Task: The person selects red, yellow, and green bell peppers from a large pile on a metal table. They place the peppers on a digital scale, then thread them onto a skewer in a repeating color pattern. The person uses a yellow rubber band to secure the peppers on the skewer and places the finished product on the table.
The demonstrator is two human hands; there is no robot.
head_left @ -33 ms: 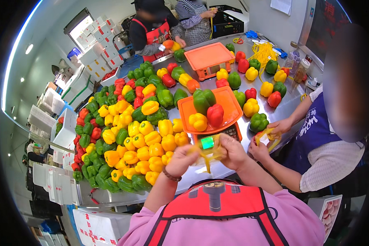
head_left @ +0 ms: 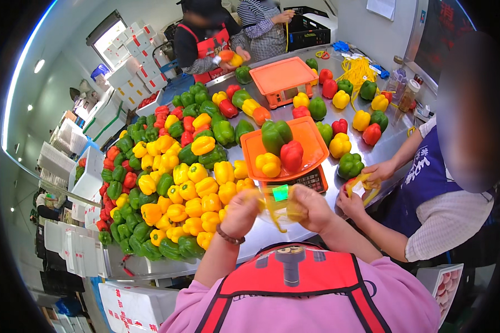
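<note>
A thin, see-through yellow mesh bag (head_left: 276, 221) is stretched between my hands in front of the near scale. My left hand (head_left: 242, 212), a beaded bracelet at its wrist, pinches one side; my right hand (head_left: 315, 210) grips the other. A yellow strip dangles between them. Just beyond, the near orange scale (head_left: 312, 135) carries a green bell pepper (head_left: 276, 136), a red bell pepper (head_left: 291, 156) and a yellow bell pepper (head_left: 268, 165). Its lit green display shows between my hands. Blur hides the finer details of the bag.
A large heap of bell peppers (head_left: 193, 207) lies left on the metal table (head_left: 261, 228). Another orange scale (head_left: 285, 76) stands farther back, near yellow netting (head_left: 358, 71). At right, a co-worker's hands (head_left: 354, 202) hold yellow netting. Two more people stand across the table.
My hands have drawn slightly apart, the left shifting left, so the bag spreads wider. Across the table, a co-worker's hands with the peppers have moved a little.
</note>
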